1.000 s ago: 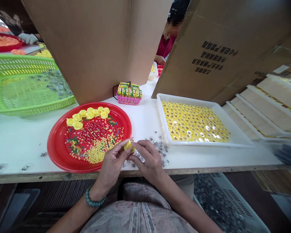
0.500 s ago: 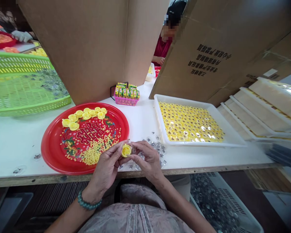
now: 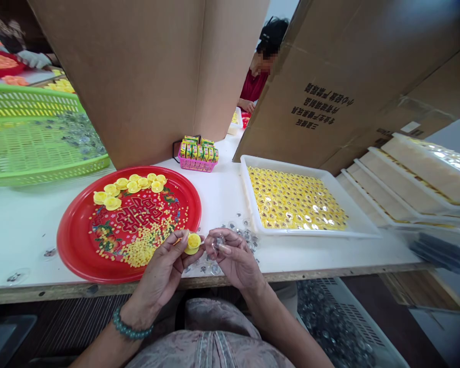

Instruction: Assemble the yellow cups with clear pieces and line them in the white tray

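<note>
Between the thumb and fingers of my left hand [image 3: 167,260] is a small round yellow plastic cup [image 3: 192,244] with a flared rim, its hollow side facing up. A clear plastic dome [image 3: 217,243] is pinched in my right hand [image 3: 234,260], just right of the cup and apart from it. Below and behind my hands, loose clear discs with dark prints [image 3: 249,237] lie on the white table. Left of my hands stands a red tray [image 3: 69,245] with several yellow cups [image 3: 133,186] along its far side and small yellow pellets [image 3: 141,249] heaped near its front.
A white tray [image 3: 362,229] of covered yellow pieces lies right, beside stacked white trays [image 3: 400,176]. Cardboard sheets [image 3: 149,76] stand behind a pink basket [image 3: 197,164] of little boxes. A green basket [image 3: 42,176] is far left. Co-workers [image 3: 255,84] sit beyond the cardboard.
My hands were together on the yellow cup and have moved apart. The right hand has drawn away to the right with the clear dome, and the cup stays in the left.
</note>
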Demonstrator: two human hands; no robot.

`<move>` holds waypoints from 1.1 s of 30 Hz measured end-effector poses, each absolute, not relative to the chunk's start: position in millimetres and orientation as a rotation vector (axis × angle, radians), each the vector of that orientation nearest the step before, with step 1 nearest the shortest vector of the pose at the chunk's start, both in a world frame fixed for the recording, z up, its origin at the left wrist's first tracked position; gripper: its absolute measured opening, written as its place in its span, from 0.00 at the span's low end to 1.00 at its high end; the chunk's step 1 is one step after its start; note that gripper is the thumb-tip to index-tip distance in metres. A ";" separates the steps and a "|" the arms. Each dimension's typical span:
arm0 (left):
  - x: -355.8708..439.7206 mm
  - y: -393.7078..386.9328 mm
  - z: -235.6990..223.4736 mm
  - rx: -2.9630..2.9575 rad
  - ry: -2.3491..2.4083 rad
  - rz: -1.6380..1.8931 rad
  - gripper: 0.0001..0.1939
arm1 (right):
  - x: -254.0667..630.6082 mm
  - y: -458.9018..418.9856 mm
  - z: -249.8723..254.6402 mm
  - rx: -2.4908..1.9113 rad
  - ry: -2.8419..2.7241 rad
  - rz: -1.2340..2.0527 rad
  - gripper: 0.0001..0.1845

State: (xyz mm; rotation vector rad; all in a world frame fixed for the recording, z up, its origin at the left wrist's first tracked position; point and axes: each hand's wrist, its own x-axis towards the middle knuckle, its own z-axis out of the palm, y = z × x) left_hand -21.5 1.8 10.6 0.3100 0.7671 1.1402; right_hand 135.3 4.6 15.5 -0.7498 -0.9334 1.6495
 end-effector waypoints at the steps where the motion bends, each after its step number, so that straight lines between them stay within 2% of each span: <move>1: -21.9 1.6 10.4 0.307 0.780 1.133 0.08 | 135.9 4.8 16.3 -0.773 -0.999 1.606 0.18; 7: -23.6 -1.0 9.4 0.400 0.841 1.125 0.08 | 139.7 6.0 28.8 -0.965 -1.688 0.980 0.17; 11: -24.8 -2.2 9.4 0.435 0.829 1.145 0.10 | 139.2 5.3 34.3 -0.976 -1.807 0.747 0.16; 24: -21.6 -1.7 16.4 0.472 0.843 1.172 0.12 | 142.6 1.5 31.0 -0.949 -1.793 0.497 0.18; 33: -18.5 -1.1 13.7 0.503 0.847 1.147 0.13 | 146.0 6.5 30.1 -1.058 -1.835 0.778 0.14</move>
